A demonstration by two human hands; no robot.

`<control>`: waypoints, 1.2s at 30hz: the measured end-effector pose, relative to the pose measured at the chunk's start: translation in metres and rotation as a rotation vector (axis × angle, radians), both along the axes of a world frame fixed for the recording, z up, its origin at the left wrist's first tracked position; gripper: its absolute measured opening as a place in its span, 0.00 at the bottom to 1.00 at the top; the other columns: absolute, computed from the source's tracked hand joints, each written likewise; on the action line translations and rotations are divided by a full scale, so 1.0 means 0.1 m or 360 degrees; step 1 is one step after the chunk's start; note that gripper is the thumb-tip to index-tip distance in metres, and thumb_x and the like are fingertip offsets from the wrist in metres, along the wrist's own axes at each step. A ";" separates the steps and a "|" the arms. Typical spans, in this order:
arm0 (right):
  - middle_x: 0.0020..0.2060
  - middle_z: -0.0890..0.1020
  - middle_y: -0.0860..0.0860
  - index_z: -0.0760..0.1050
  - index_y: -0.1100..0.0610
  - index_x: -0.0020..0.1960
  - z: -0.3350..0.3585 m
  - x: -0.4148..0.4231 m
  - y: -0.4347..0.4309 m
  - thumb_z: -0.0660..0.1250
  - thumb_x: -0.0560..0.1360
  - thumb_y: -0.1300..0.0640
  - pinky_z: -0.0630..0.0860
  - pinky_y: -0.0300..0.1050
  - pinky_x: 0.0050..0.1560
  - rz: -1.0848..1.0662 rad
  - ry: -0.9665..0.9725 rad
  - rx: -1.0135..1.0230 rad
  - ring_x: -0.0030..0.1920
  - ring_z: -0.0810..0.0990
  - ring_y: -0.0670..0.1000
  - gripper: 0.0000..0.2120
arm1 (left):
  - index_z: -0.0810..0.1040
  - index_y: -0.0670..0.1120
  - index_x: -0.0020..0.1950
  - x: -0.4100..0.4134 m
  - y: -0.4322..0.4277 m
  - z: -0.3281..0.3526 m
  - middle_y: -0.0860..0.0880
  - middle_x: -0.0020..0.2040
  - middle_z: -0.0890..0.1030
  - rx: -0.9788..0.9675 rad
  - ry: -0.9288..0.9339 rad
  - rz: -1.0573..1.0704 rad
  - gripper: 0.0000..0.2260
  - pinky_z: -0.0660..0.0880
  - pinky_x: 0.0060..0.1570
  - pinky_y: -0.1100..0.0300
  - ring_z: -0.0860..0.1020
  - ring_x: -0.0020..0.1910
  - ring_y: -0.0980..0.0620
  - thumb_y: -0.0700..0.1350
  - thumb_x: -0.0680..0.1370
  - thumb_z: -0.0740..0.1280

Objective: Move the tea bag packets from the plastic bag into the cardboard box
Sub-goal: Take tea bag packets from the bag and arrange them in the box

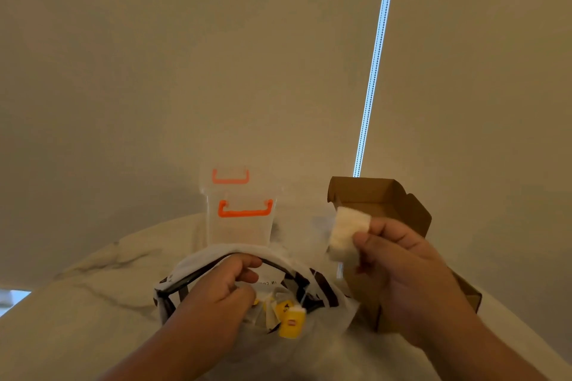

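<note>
Tea bag [348, 233], white and slightly blurred, sits pinched between the thumb and fingers of my right hand [399, 260], lifted clear of the table at about two o'clock from the middle of the work area. It hangs just in front of the cardboard box [383, 195], whose flaps stand open; the box is brown, set at roughly two o'clock, and the hand covers much of its near side.

At six o'clock lies the plastic bag [328, 291], white with dark print, its mouth held open toward me. My left hand [229, 281] is curled at the bag's mouth, fingers bent inward and gripping the bag's edge, I think, though the fingertips are partly hidden. Inside the bag I can see more tea bag packets [289, 317], with yellow tags and a thin string running up from them; how many there are I cannot tell.

Behind the bag, at twelve o'clock, stands a clear plastic container [240, 226] with orange handles, touching or just beside the bag's far edge. Everything rests on a pale marbled table [93, 297]. A bright vertical light strip [376, 56] runs up the plain wall from just behind the box at one o'clock.
</note>
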State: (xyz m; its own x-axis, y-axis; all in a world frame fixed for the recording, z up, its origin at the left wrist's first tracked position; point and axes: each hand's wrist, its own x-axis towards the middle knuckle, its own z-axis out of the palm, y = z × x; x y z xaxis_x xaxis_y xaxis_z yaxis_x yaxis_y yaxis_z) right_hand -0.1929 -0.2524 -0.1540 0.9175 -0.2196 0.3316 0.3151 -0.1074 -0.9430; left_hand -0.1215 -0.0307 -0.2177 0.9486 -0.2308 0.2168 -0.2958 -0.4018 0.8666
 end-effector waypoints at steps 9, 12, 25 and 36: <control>0.40 0.84 0.55 0.82 0.50 0.45 -0.01 0.29 -0.91 0.67 0.78 0.52 0.78 0.51 0.42 -0.0800 0.0004 -0.0035 0.38 0.79 0.53 0.06 | 0.75 0.63 0.55 0.03 -0.01 -0.04 0.57 0.54 0.79 0.0073 0.0014 -0.0002 0.15 0.76 0.46 0.66 0.79 0.49 0.61 0.41 0.79 0.63; 0.41 0.82 0.53 0.80 0.53 0.50 -0.18 0.44 -1.14 0.66 0.78 0.54 0.77 0.44 0.36 -0.1056 0.0209 -0.0518 0.38 0.80 0.51 0.05 | 0.74 0.63 0.56 0.02 -0.02 -0.05 0.57 0.54 0.79 0.0092 0.0044 -0.0018 0.15 0.78 0.47 0.65 0.79 0.49 0.59 0.41 0.79 0.63; 0.51 0.77 0.47 0.75 0.51 0.65 -0.38 0.52 -1.09 0.68 0.76 0.54 0.70 0.42 0.45 -0.1164 0.0267 -0.1209 0.47 0.74 0.47 0.17 | 0.69 0.66 0.61 0.01 0.02 -0.04 0.60 0.55 0.76 0.0238 -0.0058 0.0041 0.19 0.76 0.36 0.68 0.79 0.42 0.58 0.41 0.81 0.59; 0.54 0.80 0.38 0.74 0.39 0.62 -0.44 0.18 0.37 0.56 0.79 0.46 0.73 0.46 0.57 0.0194 -0.0074 -0.1908 0.54 0.74 0.46 0.14 | 0.66 0.65 0.71 0.08 -0.06 -0.11 0.65 0.55 0.73 0.0418 -0.0274 0.0102 0.20 0.71 0.55 0.68 0.74 0.53 0.65 0.46 0.81 0.61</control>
